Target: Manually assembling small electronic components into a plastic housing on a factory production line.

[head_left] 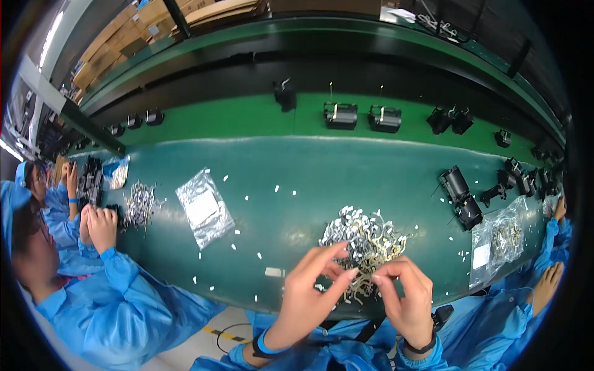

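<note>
A heap of short grey, black and yellowish cables (365,235) with small connectors lies on the green table, close in front of me. My left hand (312,281) is over its near left side. The thumb and forefinger stand apart, cables visible between them; the other fingers are partly hidden. On the near right side, my right hand (408,290) pinches with thumb and forefinger. Whatever sits in that pinch is too small to make out, among cables of the same colour. Both hands' fingertips are a short distance apart.
Small white pieces (276,188) are scattered over the tabletop (260,161). A clear plastic bag (205,207) lies at left, another bag (498,241) with cables at right. Black lamp-like housings (461,198) stand at right, more on the green belt (247,114). Co-workers in blue (117,309) flank me.
</note>
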